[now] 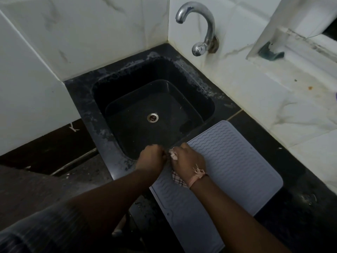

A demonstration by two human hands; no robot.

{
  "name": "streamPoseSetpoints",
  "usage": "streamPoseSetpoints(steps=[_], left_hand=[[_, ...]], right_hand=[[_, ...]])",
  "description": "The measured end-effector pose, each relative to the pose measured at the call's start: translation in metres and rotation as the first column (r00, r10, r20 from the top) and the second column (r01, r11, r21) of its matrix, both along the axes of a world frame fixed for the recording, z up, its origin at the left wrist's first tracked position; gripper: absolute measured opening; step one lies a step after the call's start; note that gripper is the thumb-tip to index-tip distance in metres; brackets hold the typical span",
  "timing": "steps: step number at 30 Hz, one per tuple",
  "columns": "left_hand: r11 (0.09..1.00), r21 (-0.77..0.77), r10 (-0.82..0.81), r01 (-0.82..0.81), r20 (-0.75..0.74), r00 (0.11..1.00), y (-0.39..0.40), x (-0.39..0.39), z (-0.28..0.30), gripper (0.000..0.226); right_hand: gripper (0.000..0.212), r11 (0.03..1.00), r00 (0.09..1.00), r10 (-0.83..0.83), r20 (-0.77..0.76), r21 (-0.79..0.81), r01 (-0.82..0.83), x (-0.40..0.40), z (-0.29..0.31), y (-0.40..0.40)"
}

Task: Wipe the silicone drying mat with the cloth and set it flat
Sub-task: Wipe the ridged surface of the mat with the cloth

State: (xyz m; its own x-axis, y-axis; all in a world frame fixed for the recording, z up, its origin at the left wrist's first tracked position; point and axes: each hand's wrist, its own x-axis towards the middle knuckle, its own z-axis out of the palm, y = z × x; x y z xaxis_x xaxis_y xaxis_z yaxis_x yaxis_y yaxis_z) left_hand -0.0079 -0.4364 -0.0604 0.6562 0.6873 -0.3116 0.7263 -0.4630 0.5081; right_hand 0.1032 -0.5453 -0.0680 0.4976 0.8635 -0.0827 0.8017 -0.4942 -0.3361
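On the dark counter just right of the black sink (113,99), a grey silicone drying mat (228,170) with wavy ridges lay mostly flat, its far left corner reaching the sink's rim. At that corner the 2 hands met. The right hand (187,159) lay on the mat with fingers curled over a checked cloth (179,178), bits of which showed at the knuckles and under the wrist. A pale band (197,177) was tied round that wrist. The left hand (152,157) was clenched just beside it, touching or nearly so; whether it pinched the mat's edge or the cloth could not be made out. A chrome tap (202,28) curved from the white tiled wall (102,33) above the sink, whose drain (152,117) showed bare.
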Motion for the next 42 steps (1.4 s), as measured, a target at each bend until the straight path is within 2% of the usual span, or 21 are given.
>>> streamPoseSetpoints(steps=[4,8,12,14,17,22,26,30,33,35,38,42], left_hand=[[0.998,-0.063,-0.014,0.010,-0.065,0.998,0.003,0.001,-0.002,0.013],[1.000,-0.008,0.006,-0.006,-0.076,0.997,0.002,0.004,-0.003,0.017],[0.998,-0.048,0.045,-0.050,-0.094,0.995,0.000,0.012,-0.001,0.017],[0.997,-0.053,0.061,-0.064,-0.065,0.996,-0.003,0.018,-0.001,0.016],[0.995,-0.034,0.089,-0.089,-0.005,0.996,-0.007,0.034,0.001,0.015],[0.993,-0.049,0.106,-0.105,0.007,0.994,-0.010,0.051,0.000,0.013],[0.994,-0.095,0.053,-0.054,-0.022,0.998,-0.007,0.046,0.000,0.016],[0.993,-0.104,0.049,-0.051,-0.025,0.999,-0.007,0.047,0.001,0.017],[0.990,-0.123,0.061,-0.066,-0.047,0.997,-0.007,0.049,0.001,0.016],[0.986,-0.148,0.065,-0.070,-0.041,0.997,-0.008,0.054,0.002,0.015],[0.990,-0.130,0.044,-0.046,-0.019,0.999,-0.013,0.069,0.004,0.015],[0.995,-0.071,0.066,-0.066,0.001,0.998,-0.017,0.087,0.001,0.013]], right_hand=[[0.025,0.998,0.997,-0.066,0.043,-0.010,0.066,0.036,0.003,0.001],[0.022,0.978,0.977,-0.202,0.071,-0.041,0.205,0.077,0.006,-0.001],[0.020,0.960,0.959,-0.278,0.059,-0.007,0.278,0.069,0.010,0.001],[0.014,0.975,0.975,-0.223,-0.011,0.014,0.223,0.051,0.009,0.000],[0.010,0.999,0.997,-0.042,-0.058,-0.011,0.042,0.026,0.003,-0.004],[0.020,1.000,1.000,-0.014,0.022,0.004,0.014,0.039,-0.003,-0.006],[0.019,0.994,0.991,-0.105,0.083,-0.014,0.106,0.080,0.000,-0.008],[0.019,0.965,0.963,-0.260,0.068,-0.025,0.262,0.128,0.003,-0.005],[0.019,0.948,0.945,-0.316,0.081,-0.018,0.319,0.141,0.006,-0.001],[0.019,0.954,0.953,-0.298,0.051,-0.021,0.299,0.130,0.010,-0.002],[0.015,0.987,0.987,-0.162,-0.006,0.002,0.162,0.093,0.008,-0.010],[0.023,0.999,0.998,-0.044,0.035,-0.002,0.044,0.072,0.001,-0.013]])
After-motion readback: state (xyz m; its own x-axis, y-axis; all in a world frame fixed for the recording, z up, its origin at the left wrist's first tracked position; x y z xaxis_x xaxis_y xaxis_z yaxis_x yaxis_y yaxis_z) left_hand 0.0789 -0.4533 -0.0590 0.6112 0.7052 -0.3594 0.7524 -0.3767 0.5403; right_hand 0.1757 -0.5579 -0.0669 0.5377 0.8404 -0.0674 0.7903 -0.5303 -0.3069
